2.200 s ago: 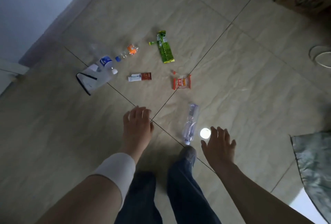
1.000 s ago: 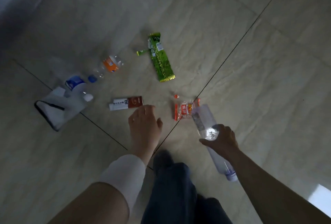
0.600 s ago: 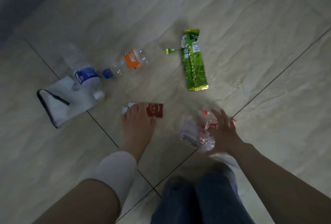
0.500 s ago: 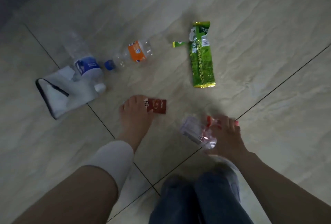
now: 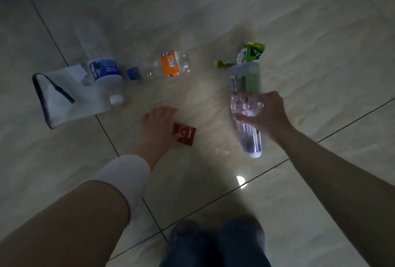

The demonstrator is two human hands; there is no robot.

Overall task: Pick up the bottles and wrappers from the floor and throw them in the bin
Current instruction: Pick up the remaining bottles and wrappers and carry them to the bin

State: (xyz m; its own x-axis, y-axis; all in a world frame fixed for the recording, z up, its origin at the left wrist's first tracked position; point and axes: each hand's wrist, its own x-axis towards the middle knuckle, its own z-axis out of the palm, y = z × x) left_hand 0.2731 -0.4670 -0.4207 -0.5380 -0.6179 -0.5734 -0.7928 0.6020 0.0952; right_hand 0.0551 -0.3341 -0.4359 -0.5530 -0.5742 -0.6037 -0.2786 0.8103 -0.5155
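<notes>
On the tiled floor (image 5: 320, 53), the left hand (image 5: 157, 130) presses down on a red and white wrapper (image 5: 184, 136), fingers curled over its hidden end. The right hand (image 5: 267, 115) grips a clear bottle (image 5: 245, 100) above the floor, covering part of a green wrapper (image 5: 253, 53). An orange-labelled bottle (image 5: 168, 66), a blue-labelled bottle (image 5: 104, 74) and a white bag (image 5: 62, 100) lie beyond.

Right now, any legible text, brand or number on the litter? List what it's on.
Nothing can be quoted with confidence.
Orange-label bottle: white print, blurred.
Blue-label bottle: white line of print, too small.
Red wrapper: pale logo, unreadable.
Green wrapper: dark panel, print blurred.
Clear bottle in right hand: label unreadable.
</notes>
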